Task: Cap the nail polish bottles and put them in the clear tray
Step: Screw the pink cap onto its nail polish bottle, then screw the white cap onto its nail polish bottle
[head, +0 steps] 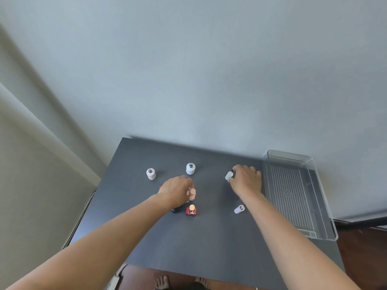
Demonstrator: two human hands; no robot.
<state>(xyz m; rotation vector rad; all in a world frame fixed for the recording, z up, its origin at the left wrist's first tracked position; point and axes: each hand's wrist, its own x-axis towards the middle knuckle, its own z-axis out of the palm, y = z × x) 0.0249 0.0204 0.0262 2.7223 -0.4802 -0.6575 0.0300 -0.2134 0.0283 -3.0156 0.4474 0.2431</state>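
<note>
On the dark table [188, 243] stand two uncapped pale bottles: a pinkish one [151, 174] at the left and a white one [190, 168] further back. My left hand [177, 191] grips a peach-coloured capped bottle [191, 193] near the table's middle. A red square bottle with a gold cap [191, 210] stands just in front of it. My right hand [247, 180] pinches a white cap [228, 176] with its brush. A lilac cap [239, 209] lies on its side nearer to me. The clear tray [322, 206] sits at the table's right edge with nothing in it.
A dark bottle [175, 210] is partly hidden under my left wrist, and something red [160, 187] peeks out behind that hand. A grey wall rises right behind the table. Wooden floor and bare feet [163, 282] show below the front edge.
</note>
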